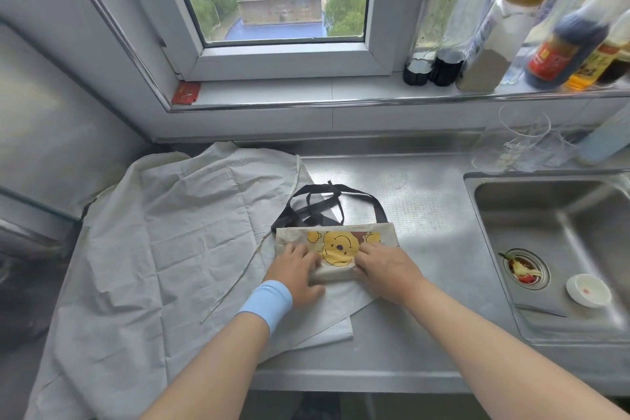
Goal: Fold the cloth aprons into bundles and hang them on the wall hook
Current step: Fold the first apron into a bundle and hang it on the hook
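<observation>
Folded bear-print apron (pixel 337 245) gripped at its near edge by left hand (pixel 296 271) and right hand (pixel 385 266), fingers (pixel 366 251) curled over top; black straps (pixel 324 204) trail behind. It lies on desk (pixel 426 208), overlapping spread white apron (pixel 170 242).

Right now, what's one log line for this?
step: folding bear apron | left hand: grips fold | right hand: grips fold | white apron: spread out, unfolded

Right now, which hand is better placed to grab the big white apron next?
Left, probably: the white apron spreads mostly left of the bear apron, beside the left hand; the right hand holds its sink side.
</observation>
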